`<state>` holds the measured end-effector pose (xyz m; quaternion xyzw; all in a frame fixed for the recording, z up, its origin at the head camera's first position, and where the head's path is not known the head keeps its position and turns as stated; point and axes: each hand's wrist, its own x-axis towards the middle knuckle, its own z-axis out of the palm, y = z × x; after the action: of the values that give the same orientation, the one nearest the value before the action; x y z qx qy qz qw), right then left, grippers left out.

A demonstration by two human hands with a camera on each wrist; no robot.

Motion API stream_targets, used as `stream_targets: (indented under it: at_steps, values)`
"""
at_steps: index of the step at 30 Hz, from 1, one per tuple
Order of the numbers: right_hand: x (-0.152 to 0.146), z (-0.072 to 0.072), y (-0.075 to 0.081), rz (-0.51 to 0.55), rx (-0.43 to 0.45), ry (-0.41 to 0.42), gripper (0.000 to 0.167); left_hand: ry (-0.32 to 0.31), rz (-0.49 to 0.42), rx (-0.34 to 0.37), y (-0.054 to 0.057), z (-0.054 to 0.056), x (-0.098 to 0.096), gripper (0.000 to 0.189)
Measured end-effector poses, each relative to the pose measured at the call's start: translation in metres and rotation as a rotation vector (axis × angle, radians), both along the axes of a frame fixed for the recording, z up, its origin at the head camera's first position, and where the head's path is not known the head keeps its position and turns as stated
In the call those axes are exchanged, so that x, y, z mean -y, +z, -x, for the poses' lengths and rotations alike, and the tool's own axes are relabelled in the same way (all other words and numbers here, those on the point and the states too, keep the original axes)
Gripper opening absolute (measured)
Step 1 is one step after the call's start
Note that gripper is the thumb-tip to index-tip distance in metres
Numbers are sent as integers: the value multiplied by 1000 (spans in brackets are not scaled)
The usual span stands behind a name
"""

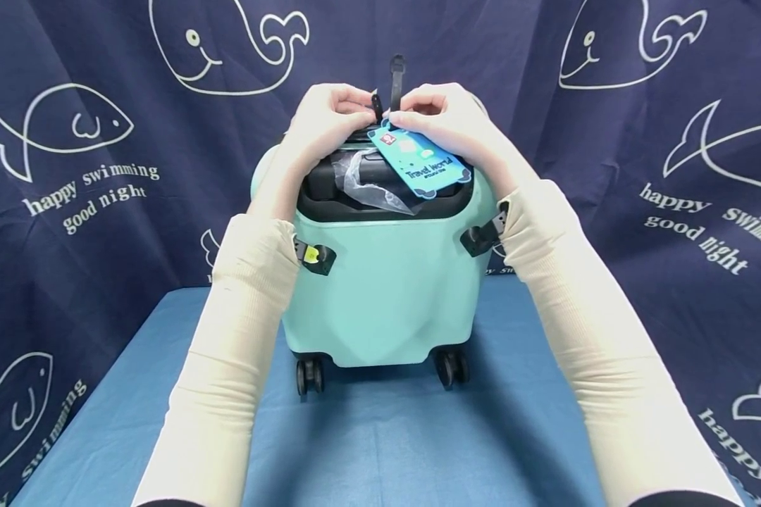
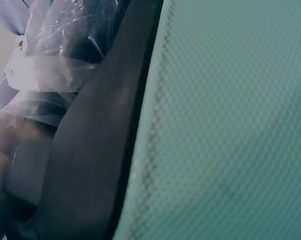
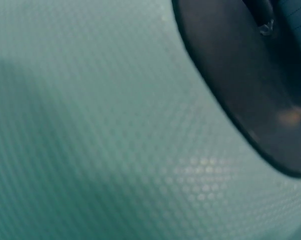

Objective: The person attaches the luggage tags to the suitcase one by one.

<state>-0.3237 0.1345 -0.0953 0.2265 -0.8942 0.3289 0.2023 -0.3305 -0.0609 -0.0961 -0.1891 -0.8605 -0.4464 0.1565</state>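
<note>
A mint-green suitcase [image 1: 387, 289] stands upright on its wheels, its black top recess facing up. Over the recess, my left hand [image 1: 330, 116] pinches the short end [image 1: 377, 107] of a black strap between thumb and fingers. My right hand [image 1: 447, 116] pinches the strap's longer part [image 1: 397, 81], which sticks up past the fingertips. From the strap hangs a blue luggage tag [image 1: 440, 176] printed "Travel world", tilted across the recess. Clear plastic wrap [image 1: 361, 184] covers part of the black carry handle. In the left wrist view, the wrap [image 2: 55, 70] and the black recess edge [image 2: 103, 130] show close up.
A blue cloth [image 1: 380, 451] covers the table under the black wheels [image 1: 452, 367]. Behind and at both sides hangs a navy curtain [image 1: 469, 42] with white whale and fish drawings. The right wrist view is mostly the suitcase's textured green shell [image 3: 100, 120].
</note>
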Motion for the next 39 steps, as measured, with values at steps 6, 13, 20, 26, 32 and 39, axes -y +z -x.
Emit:
stream_targets:
  at_steps: [6, 13, 20, 26, 32, 39]
  values:
    - [0, -1, -1, 34, 8, 33, 25, 50, 15, 10, -1, -2, -1, 19]
    - [1, 0, -4, 97, 10, 109, 16, 69, 82, -4, -3, -2, -1, 24]
    - [3, 1, -5, 184, -7, 223, 11, 95, 62, -14, -3, -2, 1, 12]
    - [4, 4, -5, 256, -13, 326, 18, 147, 118, 4, -1, -4, 3, 13]
    - [2, 2, -5, 297, 12, 334, 19, 135, 181, -6, 0, -5, 2, 14]
    - [1, -1, -4, 265, 10, 252, 13, 108, 130, -20, -1, -4, -1, 8]
